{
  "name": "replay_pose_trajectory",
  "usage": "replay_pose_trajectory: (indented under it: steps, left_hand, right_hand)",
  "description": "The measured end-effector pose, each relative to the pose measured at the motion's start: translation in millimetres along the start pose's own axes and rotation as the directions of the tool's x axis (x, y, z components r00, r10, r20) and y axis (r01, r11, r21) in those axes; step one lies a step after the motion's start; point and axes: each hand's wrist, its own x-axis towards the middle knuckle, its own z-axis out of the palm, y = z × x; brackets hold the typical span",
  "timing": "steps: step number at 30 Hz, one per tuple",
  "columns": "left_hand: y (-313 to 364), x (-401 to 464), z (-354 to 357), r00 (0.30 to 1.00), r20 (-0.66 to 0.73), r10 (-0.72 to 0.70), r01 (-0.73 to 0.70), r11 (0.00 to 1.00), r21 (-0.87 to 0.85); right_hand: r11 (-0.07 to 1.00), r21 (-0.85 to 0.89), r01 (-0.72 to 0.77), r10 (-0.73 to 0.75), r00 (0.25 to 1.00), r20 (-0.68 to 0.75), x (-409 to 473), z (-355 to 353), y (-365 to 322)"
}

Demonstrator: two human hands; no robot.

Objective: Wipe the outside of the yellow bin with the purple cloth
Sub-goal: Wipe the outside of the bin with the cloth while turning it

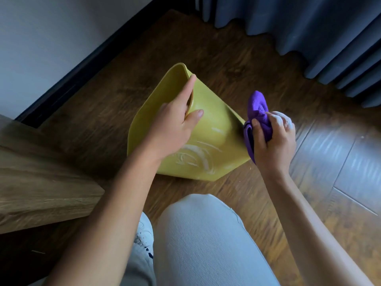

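Knee [206,234] nearest, both hands out over the tipped yellow bin [208,141] on the floor [237,65]

Left hand [175,129] clamps the bin's rim, thumb outside; bin lies tilted, mouth toward the wall; right hand [274,139] fists the bunched purple cloth [257,114] against the bin's right edge; smeared near wall lies just left of it, so the right hand is nearer.
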Motion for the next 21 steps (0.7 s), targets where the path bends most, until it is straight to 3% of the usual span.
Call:
replay_pose_trajectory:
  steps: [4, 8, 10, 13, 16, 21]
  left_hand:
    - [-0.5, 6.4, 4.6, 1.000, -0.004, 0.006, -0.006, 0.999, -0.053]
    - [-20.7, -17.8, -3.6, 0.966, 0.253, -0.050, 0.094, 0.982, -0.163]
    - [-33.1, -33.6, -7.8, 0.948, 0.281, -0.148, 0.193, 0.971, -0.139]
    - [-37.2, -49.1, -1.3, 0.983, -0.030, -0.180, 0.174, 0.974, -0.146]
    - [-39.5, -50.6, 9.3, 0.952, -0.283, -0.115, 0.080, 0.988, -0.133]
    - [-23.3, -38.9, 7.1, 0.960, -0.277, -0.034, 0.004, 0.994, -0.107]
  right_hand:
    - [1.000, 0.031, -0.004, 0.004, 1.000, 0.023, -9.4, 5.3, -3.0]
    - [0.999, 0.024, -0.023, 0.021, 0.999, 0.049, -22.6, 11.0, 1.0]
    - [0.999, 0.001, -0.041, 0.041, 0.995, 0.087, -29.4, 16.0, 5.8]
    - [0.997, -0.004, -0.078, 0.077, 0.988, 0.133, -34.8, 22.4, 9.2]
    - [0.996, 0.010, -0.091, 0.089, 0.986, 0.138, -35.9, 22.5, 12.0]
    - [0.995, -0.013, -0.101, 0.101, 0.978, 0.184, -32.4, 17.7, 17.5]
